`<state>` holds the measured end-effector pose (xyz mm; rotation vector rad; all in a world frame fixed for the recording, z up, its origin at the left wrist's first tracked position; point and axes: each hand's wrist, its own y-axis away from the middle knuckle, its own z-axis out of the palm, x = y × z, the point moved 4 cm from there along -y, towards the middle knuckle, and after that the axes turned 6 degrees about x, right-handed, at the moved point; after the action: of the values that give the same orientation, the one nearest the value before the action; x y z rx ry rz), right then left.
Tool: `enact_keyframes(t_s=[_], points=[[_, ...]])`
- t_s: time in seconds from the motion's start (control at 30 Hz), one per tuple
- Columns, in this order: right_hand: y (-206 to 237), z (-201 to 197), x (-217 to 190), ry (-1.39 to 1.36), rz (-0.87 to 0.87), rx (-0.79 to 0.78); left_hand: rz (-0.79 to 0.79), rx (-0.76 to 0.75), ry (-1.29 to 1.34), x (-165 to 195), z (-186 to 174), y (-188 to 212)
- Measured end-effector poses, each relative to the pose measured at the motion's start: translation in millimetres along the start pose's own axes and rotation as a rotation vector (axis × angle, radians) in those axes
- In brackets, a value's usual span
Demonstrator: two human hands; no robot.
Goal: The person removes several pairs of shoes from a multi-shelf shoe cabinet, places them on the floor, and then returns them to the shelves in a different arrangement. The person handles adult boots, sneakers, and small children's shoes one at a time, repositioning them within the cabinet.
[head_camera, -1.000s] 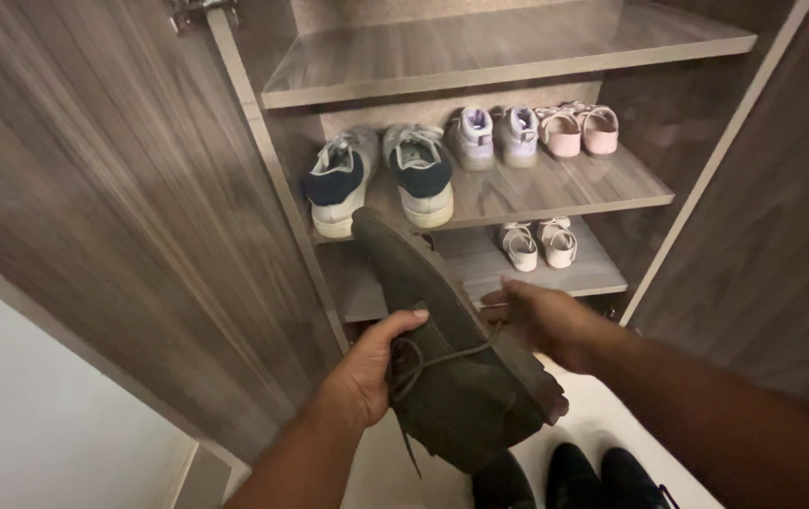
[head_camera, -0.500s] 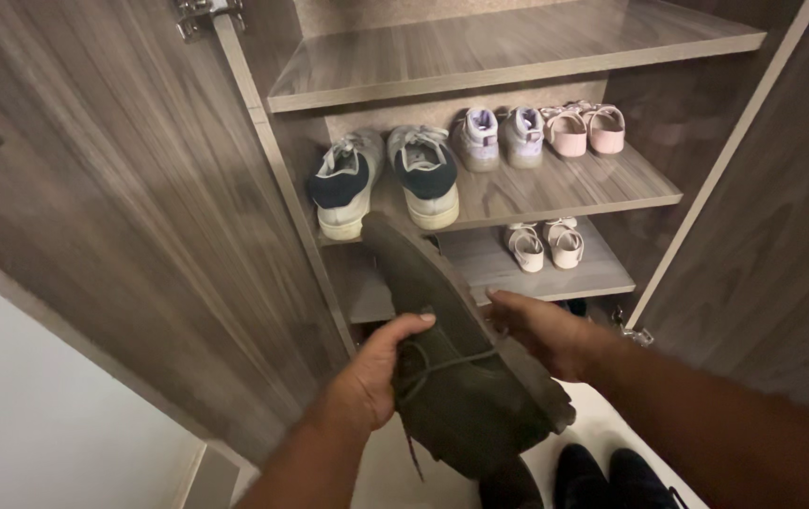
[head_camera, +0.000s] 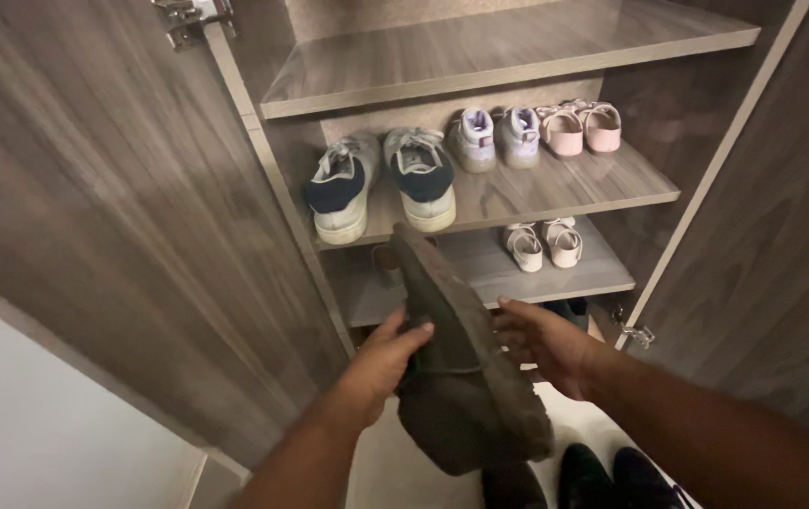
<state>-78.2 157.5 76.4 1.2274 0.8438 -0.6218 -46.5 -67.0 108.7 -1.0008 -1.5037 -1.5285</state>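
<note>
The dark suede boot [head_camera: 466, 377] hangs sole-up before the open wooden cupboard [head_camera: 140, 245], its toe aimed at twelve o'clock. The left hand [head_camera: 381, 363] grips its side at nine o'clock; the right hand [head_camera: 546, 344] lies open against it at three. Grey sneakers [head_camera: 381, 184] sit on the middle shelf [head_camera: 574, 193] above.

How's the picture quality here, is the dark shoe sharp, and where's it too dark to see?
Head view: the dark shoe is slightly soft, its surface detail lost in dim light, with the left hand and right hand on either side of it; the white sneakers on the middle shelf are better lit; the space under the lowest shelf is deep shadow; no glare.
</note>
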Motion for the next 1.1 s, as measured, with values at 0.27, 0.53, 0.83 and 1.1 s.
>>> enact_keyframes(t_s=[0.27,0.53,0.83,1.1], points=[[-6.1,1.1,-2.3,-0.113,-0.015,0.068,0.055,0.121,0.012,-5.2,2.5,-15.1],[1.8,9.9,-5.2,-0.034,-0.027,0.034,0.145,0.195,-0.092,-4.1,-0.7,-20.6],[-0.4,8.3,-5.8,-0.076,-0.070,0.020,0.077,0.217,0.237,-4.5,18.4,-9.6],[1.0,14.0,-8.5,-0.081,-0.104,-0.027,0.274,0.196,0.153,16.2,28.0,11.5]])
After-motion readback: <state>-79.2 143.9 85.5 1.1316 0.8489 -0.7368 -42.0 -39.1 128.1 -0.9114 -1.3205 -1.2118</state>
